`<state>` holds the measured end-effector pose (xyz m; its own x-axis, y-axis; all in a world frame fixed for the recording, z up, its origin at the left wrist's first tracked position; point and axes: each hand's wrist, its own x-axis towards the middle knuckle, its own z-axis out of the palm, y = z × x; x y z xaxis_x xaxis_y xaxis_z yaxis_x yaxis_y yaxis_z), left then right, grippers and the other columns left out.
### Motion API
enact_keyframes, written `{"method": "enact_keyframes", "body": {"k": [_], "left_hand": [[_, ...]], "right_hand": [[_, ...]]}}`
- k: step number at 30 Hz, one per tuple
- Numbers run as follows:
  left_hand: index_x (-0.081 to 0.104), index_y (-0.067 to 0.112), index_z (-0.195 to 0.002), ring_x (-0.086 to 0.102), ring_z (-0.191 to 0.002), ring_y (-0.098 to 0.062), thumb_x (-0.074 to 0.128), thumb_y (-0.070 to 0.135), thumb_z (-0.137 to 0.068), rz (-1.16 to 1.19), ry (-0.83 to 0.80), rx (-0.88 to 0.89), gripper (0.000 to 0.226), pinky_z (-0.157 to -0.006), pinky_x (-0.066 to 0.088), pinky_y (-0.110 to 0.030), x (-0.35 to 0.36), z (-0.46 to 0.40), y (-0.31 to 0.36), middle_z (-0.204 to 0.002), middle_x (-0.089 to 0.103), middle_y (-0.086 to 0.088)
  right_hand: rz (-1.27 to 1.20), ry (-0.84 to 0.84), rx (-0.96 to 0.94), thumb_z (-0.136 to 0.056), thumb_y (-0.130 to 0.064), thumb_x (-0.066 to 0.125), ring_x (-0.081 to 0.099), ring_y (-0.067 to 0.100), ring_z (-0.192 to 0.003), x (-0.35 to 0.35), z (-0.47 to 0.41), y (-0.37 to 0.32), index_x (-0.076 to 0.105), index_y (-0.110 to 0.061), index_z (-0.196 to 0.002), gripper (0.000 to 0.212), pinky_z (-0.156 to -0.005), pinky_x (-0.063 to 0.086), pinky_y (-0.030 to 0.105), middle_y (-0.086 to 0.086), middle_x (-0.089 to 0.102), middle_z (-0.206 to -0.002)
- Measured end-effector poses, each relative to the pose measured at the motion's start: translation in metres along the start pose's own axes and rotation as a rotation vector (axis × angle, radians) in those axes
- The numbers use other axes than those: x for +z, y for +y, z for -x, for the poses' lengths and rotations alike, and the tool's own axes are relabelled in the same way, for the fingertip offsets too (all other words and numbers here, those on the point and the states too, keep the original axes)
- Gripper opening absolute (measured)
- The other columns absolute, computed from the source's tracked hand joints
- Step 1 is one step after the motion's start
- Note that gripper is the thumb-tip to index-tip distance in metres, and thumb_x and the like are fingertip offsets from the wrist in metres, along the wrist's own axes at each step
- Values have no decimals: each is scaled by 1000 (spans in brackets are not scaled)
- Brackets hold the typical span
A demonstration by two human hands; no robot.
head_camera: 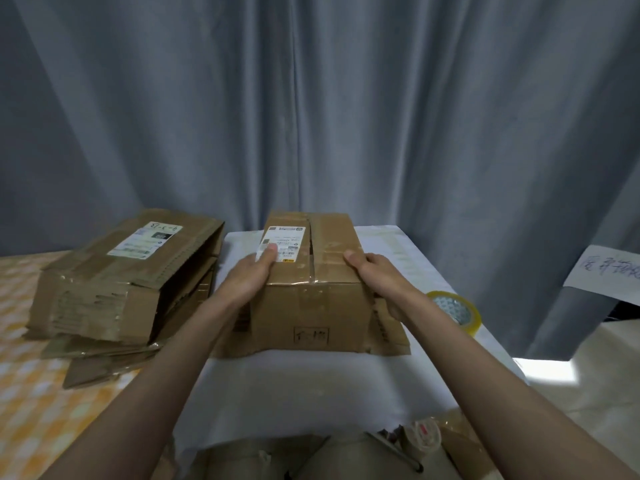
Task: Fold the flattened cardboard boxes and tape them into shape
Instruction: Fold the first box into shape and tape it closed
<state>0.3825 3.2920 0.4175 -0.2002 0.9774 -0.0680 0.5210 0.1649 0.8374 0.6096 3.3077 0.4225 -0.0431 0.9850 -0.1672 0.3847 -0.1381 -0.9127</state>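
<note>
The person's left hand (254, 271) and right hand (375, 275) are gripping the brown taped cardboard box (311, 292) by its sides; it is likely light, stiff, best held at corners.

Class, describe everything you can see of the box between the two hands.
The cardboard box is brown, worn and folded into shape, standing on the white table. Its top flaps meet at a taped seam; a white shipping label sits top left. Bottom flaps splay outward at the base. The left hand and right hand hold its sides, thumbs on top.

Head-worn view, forward and down.
</note>
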Motion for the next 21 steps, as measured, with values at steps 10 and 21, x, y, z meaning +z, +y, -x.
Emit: {"method": "enact_keyframes", "body": {"k": [10,21], "left_hand": [[46,26,-142,55,-89,12,75,26,-84,151,74,218,65,-67,39,-8,-44,28,19,-130,57,3],[48,20,-131,68,-92,-1,80,15,-80,418,97,395,61,-72,56,-18,-52,48,55,-116,67,-1]], "right_hand": [[-229,-17,-194,-93,-32,63,61,9,-113,-6,25,-13,42,-43,-144,57,-93,48,25,-6,56,-136],[-373,144,-466,-84,0,62,63,0,-102,-26,36,-27,54,-37,-128,59,-74,54,17,-20,64,-113]]}}
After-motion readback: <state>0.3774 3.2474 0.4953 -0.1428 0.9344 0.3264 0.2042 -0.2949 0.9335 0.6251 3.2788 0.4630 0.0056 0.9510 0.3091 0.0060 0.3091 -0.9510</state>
